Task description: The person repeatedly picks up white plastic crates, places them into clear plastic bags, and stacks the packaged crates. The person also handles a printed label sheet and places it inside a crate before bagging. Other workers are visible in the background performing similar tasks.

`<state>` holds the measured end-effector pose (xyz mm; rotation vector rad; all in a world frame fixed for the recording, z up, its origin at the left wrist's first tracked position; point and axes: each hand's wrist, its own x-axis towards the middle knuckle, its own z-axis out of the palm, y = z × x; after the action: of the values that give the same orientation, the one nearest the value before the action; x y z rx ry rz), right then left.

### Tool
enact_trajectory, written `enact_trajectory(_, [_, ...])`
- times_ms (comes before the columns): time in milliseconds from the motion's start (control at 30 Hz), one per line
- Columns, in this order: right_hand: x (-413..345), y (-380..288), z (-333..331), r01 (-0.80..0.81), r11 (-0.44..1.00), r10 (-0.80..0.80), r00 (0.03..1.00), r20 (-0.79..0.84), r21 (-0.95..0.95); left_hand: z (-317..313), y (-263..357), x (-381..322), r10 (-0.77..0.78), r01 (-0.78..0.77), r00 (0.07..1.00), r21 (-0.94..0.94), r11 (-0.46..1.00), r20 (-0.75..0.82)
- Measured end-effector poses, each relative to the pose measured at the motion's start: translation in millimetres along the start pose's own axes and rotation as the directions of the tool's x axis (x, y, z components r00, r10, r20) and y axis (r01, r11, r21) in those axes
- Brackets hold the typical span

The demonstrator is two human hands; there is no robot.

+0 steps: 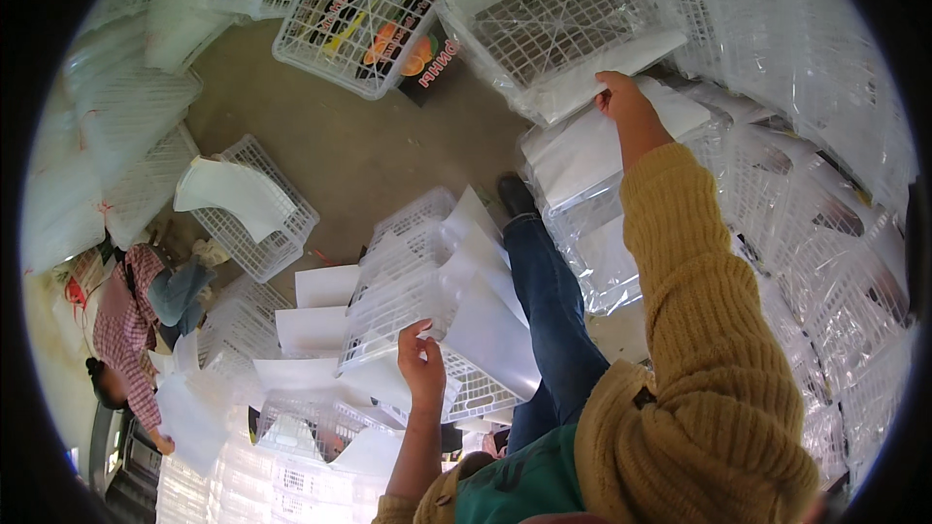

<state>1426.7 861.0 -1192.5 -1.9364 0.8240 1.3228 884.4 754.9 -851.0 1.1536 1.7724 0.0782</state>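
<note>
My right hand (622,96) reaches far out and pinches the near edge of the white paper liner (582,84) of a lattice plastic crate (561,18). Clear film wraps around that crate's rim, and its inside shows a bare grid floor. My left hand (422,371) hangs nearer my body with its fingers bent and apart, and nothing shows in them. It is just in front of a leaning stack of nested white crates (397,291); whether it touches them I cannot tell. White paper sheets (484,306) stick out of that stack.
Film-wrapped crates (794,233) are piled along the right. Another crate (371,14) lies over printed citrus packaging at the top. A crate with a paper sheet (237,193) stands on the floor (349,138). At left, a person (127,327) handles a white sheet (193,407).
</note>
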Motion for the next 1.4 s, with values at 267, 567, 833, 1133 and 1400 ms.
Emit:
enact_trajectory(267, [31.1,4.3,0.0,-0.023,0.995,0.014,0.996,-0.085,-0.097,1.6,17.9,3.1,0.096,-0.096,0.995,0.156,0.983,0.01])
enact_trajectory(567, [-96.5,-23.2,71.9,0.468,-0.063,-0.72,0.59,0.365,-0.881,5.6,19.8,1.1,0.157,-0.152,0.987,0.166,0.974,-0.017])
enact_trajectory(833, [-68.2,77.0,286.6,0.767,0.271,-0.46,0.634,0.621,-0.582,7.3,23.9,1.0,0.11,-0.105,0.992,0.073,0.992,-0.068])
enact_trajectory(1133, [-10.7,88.3,374.8,0.602,0.701,-0.427,0.784,0.451,-0.382,-20.7,29.3,18.2,0.194,-0.189,0.966,0.041,0.981,-0.169])
enact_trajectory(1400, [-97.8,160.1,330.5,0.671,0.627,-0.399,0.713,0.576,-0.396,-41.2,-7.0,78.9,-0.062,-0.023,0.961,-0.303,0.953,-0.269])
